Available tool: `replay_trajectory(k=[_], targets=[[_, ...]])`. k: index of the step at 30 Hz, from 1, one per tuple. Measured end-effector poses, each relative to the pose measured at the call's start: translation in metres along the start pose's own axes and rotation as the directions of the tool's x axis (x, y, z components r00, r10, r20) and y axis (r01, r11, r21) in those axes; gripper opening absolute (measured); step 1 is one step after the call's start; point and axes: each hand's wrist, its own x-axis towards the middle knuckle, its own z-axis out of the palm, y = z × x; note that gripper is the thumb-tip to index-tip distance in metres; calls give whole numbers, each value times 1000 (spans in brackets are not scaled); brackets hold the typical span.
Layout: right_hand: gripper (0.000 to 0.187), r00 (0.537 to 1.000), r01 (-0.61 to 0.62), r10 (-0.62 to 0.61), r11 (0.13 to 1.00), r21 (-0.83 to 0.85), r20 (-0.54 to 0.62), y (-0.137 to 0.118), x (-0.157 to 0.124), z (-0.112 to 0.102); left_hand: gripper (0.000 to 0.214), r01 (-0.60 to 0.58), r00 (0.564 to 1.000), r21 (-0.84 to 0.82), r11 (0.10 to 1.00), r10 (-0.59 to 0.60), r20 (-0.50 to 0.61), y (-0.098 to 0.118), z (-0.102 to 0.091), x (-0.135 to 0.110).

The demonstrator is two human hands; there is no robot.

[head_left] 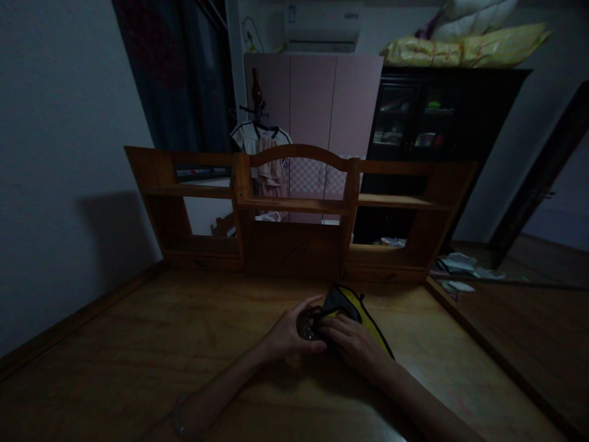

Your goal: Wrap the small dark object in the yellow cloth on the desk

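My left hand [294,331] is curved around a small dark, round, shiny object [307,324], thumb on the near side and fingers on the far side. The dim light hides what kind of thing it is. Right beside it, my right hand [347,334] has its fingers bent over a yellow and grey pouch with black edging [363,313]. These fingertips are close to the round object, at the pouch's left end; whether they touch it I cannot tell. The pouch lies slanted on the wooden tabletop [184,344], partly covered by my right hand.
A wooden shelf unit [294,205] with open compartments stands along the table's back edge. A white wall [69,184] borders the left side. A raised wooden edge [483,344] runs down the right. Papers [460,264] lie beyond it on the right.
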Motion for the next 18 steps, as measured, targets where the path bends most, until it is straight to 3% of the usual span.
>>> replay_trajectory(k=[4,9,16,18], targets=[[17,996,85,-83,992,-98,19,9,-5,7,81,-5,1000,46,999,3,25,-5,0,0],[16,987,157,-145,962,-222,67,14,-8,6,74,-58,998,172,983,56,14,-11,4,0],[10,996,58,-74,956,-287,-44,4,-6,-1,85,-140,984,195,971,158,-77,-5,1,3],[9,995,31,-57,954,-300,-81,3,-5,2,94,-196,974,265,944,218,-58,-1,2,2]])
